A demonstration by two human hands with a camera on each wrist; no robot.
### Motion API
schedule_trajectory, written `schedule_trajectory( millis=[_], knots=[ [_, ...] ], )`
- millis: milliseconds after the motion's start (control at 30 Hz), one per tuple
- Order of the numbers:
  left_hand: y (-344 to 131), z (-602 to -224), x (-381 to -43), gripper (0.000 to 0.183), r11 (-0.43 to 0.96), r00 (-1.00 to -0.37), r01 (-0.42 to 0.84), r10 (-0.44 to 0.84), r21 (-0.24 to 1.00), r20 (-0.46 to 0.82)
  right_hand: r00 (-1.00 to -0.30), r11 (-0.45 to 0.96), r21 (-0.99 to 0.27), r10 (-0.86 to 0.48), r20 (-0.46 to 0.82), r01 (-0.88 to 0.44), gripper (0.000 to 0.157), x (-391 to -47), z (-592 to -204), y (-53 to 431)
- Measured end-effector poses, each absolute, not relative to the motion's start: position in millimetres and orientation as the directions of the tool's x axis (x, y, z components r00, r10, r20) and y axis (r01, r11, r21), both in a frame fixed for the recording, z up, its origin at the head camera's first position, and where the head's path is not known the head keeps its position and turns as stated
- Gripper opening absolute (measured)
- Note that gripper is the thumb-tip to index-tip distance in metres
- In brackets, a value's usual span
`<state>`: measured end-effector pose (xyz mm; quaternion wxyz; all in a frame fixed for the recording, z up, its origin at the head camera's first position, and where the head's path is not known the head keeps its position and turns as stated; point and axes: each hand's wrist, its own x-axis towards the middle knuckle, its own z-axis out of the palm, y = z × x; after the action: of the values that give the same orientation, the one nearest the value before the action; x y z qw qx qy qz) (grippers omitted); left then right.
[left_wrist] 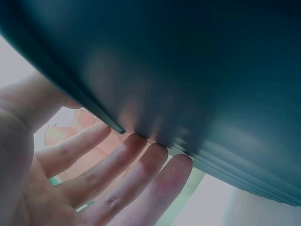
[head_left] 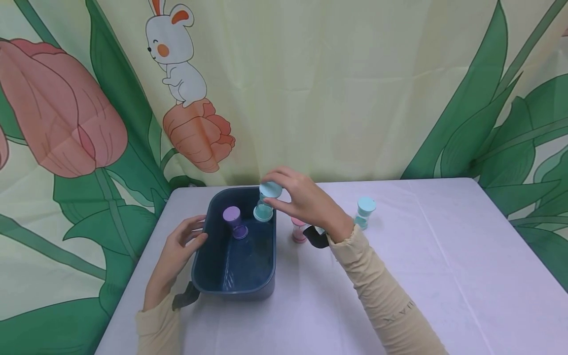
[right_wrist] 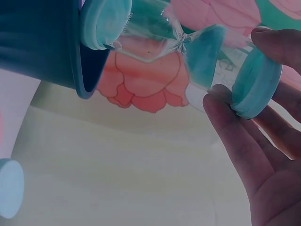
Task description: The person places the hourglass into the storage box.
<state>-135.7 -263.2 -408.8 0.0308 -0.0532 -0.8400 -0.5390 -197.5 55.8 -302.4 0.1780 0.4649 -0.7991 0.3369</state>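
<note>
My right hand (head_left: 306,199) pinches a teal sand timer (head_left: 263,212) by its upper cap, between thumb and fingertips. In the right wrist view the clear sand timer (right_wrist: 202,56) shows teal sand by its narrow neck, and its far cap overlaps the rim of the dark blue bin (right_wrist: 83,70). My left hand (head_left: 179,246) is at the left side of the bin (head_left: 235,294), fingers extended. Its fingertips (left_wrist: 176,165) touch the bin's outer wall in the left wrist view. A purple sand timer (head_left: 235,222) is inside the bin.
A pink sand timer (head_left: 299,230) stands on the white-covered table (head_left: 399,276) just right of the bin, partly behind my right wrist. Farther right stands another light blue sand timer (head_left: 365,212). A printed curtain (head_left: 333,98) hangs along the table's back edge.
</note>
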Motion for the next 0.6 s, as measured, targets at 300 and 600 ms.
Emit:
schedule_trajectory(
  millis=[300,600],
  knots=[
    [-263.3,-406.3,-135.2,0.049,0.407,-0.993,0.114,0.060,0.906,0.098,-0.510,0.336,-0.386,-0.635,0.581,-0.859,0.035,-204.4,-308.0,48.4],
    [-263.2,-407.5,-136.2,0.050,0.405,-0.995,0.098,0.052,0.909,0.084,-0.531,0.354,-0.403,-0.650,0.544,-0.844,0.033,-210.1,-316.4,40.4]
  ],
)
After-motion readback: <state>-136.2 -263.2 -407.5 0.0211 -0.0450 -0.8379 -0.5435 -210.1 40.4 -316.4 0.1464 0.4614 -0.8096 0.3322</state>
